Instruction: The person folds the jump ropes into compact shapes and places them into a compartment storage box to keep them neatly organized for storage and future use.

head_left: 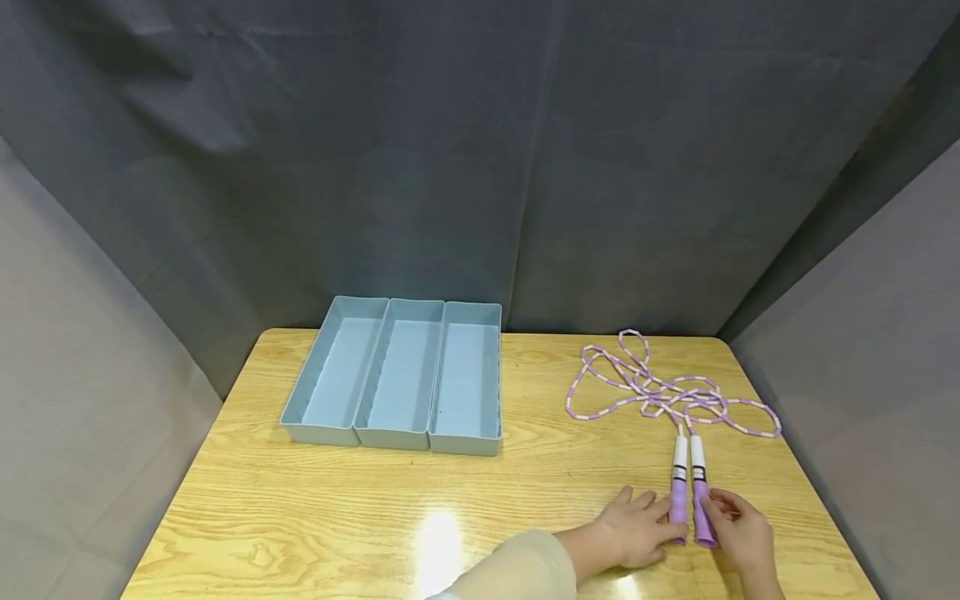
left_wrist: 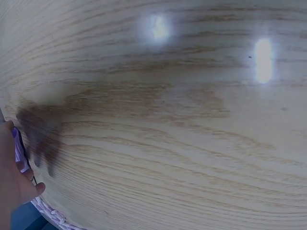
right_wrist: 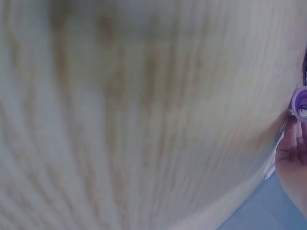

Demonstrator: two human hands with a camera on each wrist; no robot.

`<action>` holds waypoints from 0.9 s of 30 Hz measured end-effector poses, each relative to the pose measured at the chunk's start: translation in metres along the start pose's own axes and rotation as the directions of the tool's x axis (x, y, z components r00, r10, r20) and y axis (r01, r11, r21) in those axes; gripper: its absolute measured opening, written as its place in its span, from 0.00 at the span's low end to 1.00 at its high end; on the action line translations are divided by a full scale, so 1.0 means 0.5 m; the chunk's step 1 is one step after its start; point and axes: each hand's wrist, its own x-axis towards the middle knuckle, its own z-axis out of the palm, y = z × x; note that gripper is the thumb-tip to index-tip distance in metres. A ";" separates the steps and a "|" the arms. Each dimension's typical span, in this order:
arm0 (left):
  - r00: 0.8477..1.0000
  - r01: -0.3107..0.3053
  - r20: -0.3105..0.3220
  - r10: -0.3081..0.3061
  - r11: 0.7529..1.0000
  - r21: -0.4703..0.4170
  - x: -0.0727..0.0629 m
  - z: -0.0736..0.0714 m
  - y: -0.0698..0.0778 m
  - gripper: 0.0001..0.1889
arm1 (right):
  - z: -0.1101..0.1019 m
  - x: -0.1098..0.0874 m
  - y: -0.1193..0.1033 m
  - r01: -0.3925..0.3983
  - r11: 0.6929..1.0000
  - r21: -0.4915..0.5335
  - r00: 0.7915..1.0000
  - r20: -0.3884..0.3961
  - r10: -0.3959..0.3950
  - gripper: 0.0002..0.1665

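On the right part of the table lies a jump rope (head_left: 651, 398) with a purple-and-white beaded cord. Its two handles, a left handle (head_left: 678, 492) and a right handle (head_left: 702, 492), lie side by side with a narrow gap, white ends pointing away. My left hand (head_left: 636, 527) rests by the left handle, fingers spread and fingertips touching its purple grip. From the other side, my right hand (head_left: 738, 533) touches the right handle's grip with loosely bent fingers. In the right wrist view, the handle's round hollow end (right_wrist: 300, 103) shows above the right fingers.
Three joined light blue trays (head_left: 465, 445) stand at the back left of the wooden table (head_left: 315, 517). A dark curtain (head_left: 420, 167) hangs behind the table, and pale grey panels (head_left: 885, 375) flank it.
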 end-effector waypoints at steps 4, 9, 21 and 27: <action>1.000 0.002 -0.029 -0.002 1.000 0.029 0.000 0.001 0.002 0.25 | -0.005 0.004 -0.003 -0.022 1.000 -0.017 0.999 0.049 0.022 0.22; 0.993 0.050 -0.111 -0.045 0.998 0.044 0.000 0.008 0.006 0.21 | -0.007 0.005 0.002 -0.052 0.999 -0.013 0.995 0.089 0.053 0.25; 0.957 0.122 -0.268 -0.113 0.992 0.018 0.002 0.034 -0.021 0.12 | -0.004 0.008 0.003 -0.041 0.999 -0.010 0.994 0.097 0.041 0.24; 0.946 0.125 -0.299 -0.121 0.992 -0.005 -0.002 0.039 -0.032 0.12 | -0.002 0.005 -0.005 -0.037 0.999 -0.023 0.994 0.104 0.039 0.24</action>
